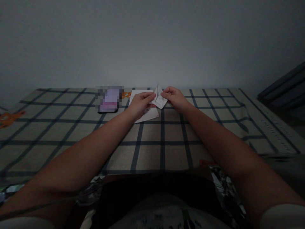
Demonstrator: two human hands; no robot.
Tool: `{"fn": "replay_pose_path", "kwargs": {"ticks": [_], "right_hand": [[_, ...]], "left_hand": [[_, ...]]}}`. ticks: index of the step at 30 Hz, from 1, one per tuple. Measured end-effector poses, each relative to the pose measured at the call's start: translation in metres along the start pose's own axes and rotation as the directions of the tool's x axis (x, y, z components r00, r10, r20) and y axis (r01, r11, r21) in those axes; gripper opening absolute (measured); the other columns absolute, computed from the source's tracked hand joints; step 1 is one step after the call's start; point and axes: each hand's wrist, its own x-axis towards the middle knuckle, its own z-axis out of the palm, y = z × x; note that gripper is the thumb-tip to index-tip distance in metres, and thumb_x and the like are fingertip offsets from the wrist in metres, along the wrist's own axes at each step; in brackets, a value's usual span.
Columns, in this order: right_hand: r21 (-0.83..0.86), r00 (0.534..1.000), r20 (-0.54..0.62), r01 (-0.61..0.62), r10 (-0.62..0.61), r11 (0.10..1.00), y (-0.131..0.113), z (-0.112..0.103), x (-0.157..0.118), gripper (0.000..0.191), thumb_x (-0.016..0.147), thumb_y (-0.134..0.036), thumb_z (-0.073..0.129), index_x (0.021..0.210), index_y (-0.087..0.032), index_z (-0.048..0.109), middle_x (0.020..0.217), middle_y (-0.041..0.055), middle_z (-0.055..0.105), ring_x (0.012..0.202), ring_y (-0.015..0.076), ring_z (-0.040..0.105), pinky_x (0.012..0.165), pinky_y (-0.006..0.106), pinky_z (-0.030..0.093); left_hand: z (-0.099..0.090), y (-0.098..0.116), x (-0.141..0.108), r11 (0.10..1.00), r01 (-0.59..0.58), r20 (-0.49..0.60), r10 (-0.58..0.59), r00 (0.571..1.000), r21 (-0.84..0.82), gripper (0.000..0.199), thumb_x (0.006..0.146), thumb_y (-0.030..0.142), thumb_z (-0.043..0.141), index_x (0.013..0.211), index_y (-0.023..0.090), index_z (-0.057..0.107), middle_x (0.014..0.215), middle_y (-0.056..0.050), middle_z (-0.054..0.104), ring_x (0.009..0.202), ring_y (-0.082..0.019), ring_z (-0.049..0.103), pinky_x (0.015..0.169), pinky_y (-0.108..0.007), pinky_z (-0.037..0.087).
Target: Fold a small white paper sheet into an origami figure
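A small folded white paper is held up between my two hands near the table's far side. My left hand pinches its left edge between thumb and fingers. On the other side, my right hand grips the right edge with thumb and forefinger. Beneath my left hand lie white sheets, partly hidden by the hand and the folded paper.
A phone with a lit, partly pixelated screen lies left of the sheets. The checked tablecloth has orange animal prints and reaches the grey wall. A dark slatted object stands at the far right.
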Motion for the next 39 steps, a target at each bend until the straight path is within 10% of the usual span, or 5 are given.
{"fn": "replay_pose_path", "kwargs": {"ticks": [39], "right_hand": [[-0.142, 0.984, 0.16, 0.106, -0.083, 0.984, -0.0036, 0.0041, -0.0051, 0.022, 0.082, -0.033, 0.072, 0.077, -0.018, 0.056, 0.07, -0.0047, 0.05, 0.064, 0.0095, 0.043, 0.061, 0.026, 0.033]], "left_hand": [[-0.0027, 0.0011, -0.0001, 0.974, -0.041, -0.114, 0.068, 0.991, 0.221, 0.038, 0.067, 0.045, 0.088, 0.082, 0.013, 0.076, 0.074, -0.004, 0.072, 0.063, -0.012, 0.058, 0.061, -0.026, 0.043]]}}
